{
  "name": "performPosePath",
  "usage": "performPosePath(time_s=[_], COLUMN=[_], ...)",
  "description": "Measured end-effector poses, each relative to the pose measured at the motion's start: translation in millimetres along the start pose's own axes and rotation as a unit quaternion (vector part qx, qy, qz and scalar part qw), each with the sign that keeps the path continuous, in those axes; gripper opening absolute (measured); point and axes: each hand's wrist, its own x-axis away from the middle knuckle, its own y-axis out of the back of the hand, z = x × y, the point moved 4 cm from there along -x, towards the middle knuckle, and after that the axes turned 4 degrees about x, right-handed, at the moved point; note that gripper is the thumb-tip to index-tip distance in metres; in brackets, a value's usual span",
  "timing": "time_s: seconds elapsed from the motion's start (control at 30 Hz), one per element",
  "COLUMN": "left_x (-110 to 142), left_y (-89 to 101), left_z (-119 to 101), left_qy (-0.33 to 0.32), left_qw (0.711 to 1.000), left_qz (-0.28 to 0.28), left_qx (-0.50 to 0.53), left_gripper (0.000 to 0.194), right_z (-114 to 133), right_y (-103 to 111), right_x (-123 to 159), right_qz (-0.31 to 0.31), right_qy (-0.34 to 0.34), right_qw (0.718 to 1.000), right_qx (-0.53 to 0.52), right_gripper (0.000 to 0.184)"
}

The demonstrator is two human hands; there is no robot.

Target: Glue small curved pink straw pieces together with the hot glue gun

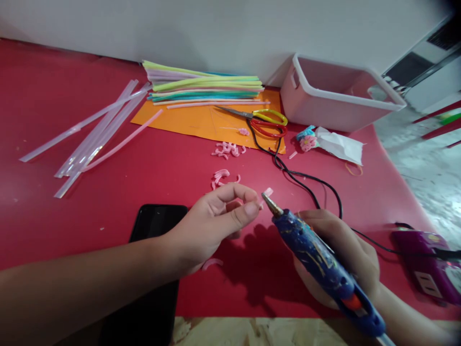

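Note:
My right hand (338, 250) is wrapped round a blue hot glue gun (313, 254), its metal nozzle pointing up and left. Between the thumb and fingers of my left hand (223, 211) is a small pink pipe cleaner piece (267, 192), mostly hidden by the fingertips and the nozzle. The nozzle tip is at this piece; whether they touch I cannot tell. Just beyond my left hand lie short curved pink pipe cleaner pieces (220, 176), with another heap of them (228, 149) farther back. One more curved piece (212, 263) rests below my left wrist.
Pipe cleaners (205, 86) and scissors (266, 120) lie on orange card (194, 120). Clear glue sticks (104, 129) are at left, a black phone (154, 221) under my left forearm. A pink bin (331, 105) stands back right. A black cord (298, 175) runs toward a purple power strip (425, 264).

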Motion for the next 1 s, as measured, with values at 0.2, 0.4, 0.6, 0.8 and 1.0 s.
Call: performPosePath(time_s=[0.2,0.4,0.6,0.8,1.0], left_x=[1,5,8,8,5], left_y=[3.8,5.7,5.5,5.0,3.8], left_z=[-12,-18,-15,-16,-19], left_qy=[-0.127,-0.246,-0.258,-0.254,-0.242], left_qw=[0.979,0.923,0.912,0.915,0.918], left_qz=[-0.064,-0.070,-0.056,-0.056,-0.060], left_qx=[-0.146,-0.286,-0.314,-0.309,-0.308], left_gripper=[0.015,0.009,0.012,0.009,0.012], right_z=[6,5,6,8,5], right_y=[4,2,3,3,3], right_x=[-9,-13,-14,-14,-10], right_qz=[-0.014,-0.023,-0.015,-0.011,0.027], right_qy=[-0.002,-0.030,-0.020,-0.011,0.010], right_qw=[0.999,0.996,0.996,0.997,0.998], right_qx=[0.032,0.078,0.089,0.071,0.061], right_gripper=[0.024,0.025,0.016,0.017,0.016])
